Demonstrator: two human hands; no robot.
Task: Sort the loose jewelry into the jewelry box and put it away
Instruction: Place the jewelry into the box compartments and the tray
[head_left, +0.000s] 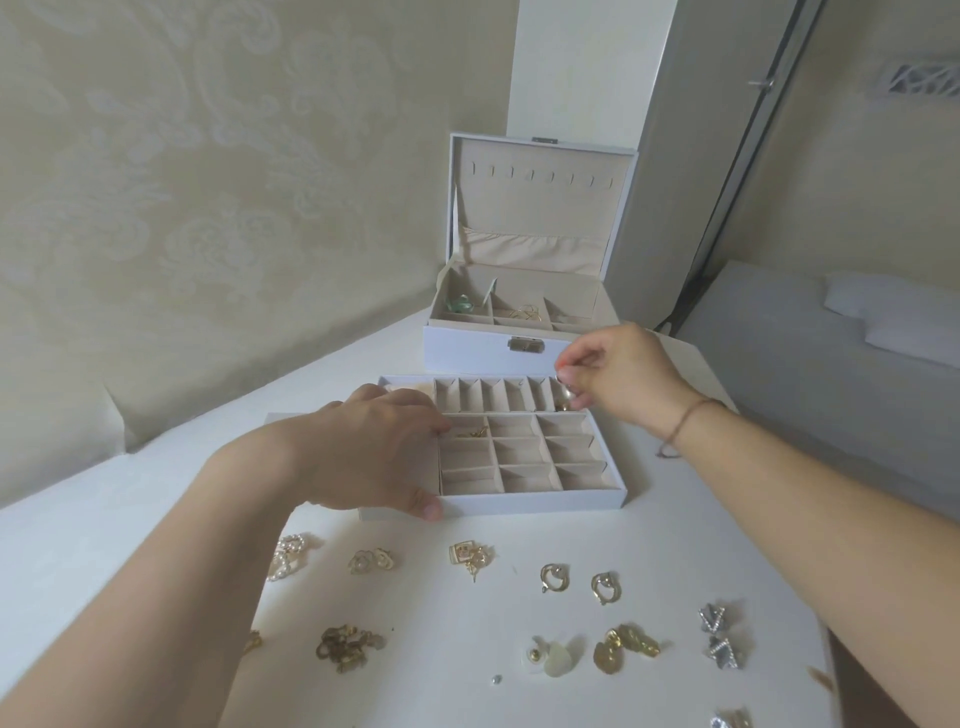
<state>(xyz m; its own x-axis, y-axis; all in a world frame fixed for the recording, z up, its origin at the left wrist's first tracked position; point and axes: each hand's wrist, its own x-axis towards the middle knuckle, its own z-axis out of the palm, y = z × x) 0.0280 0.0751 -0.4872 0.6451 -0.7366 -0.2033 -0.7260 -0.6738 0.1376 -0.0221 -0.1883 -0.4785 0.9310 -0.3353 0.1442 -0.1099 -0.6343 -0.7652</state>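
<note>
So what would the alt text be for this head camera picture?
A person's right hand lowers a small earring into a divided tray steadied by the left hand. Loose gold earrings lie nearer; an open jewelry box stands behind.

Tray (498, 503): white textured shell, matt beige velvety lining. Earrings (626, 647): glossy gold metal. Box clasp (525, 344): dull brass.
</note>
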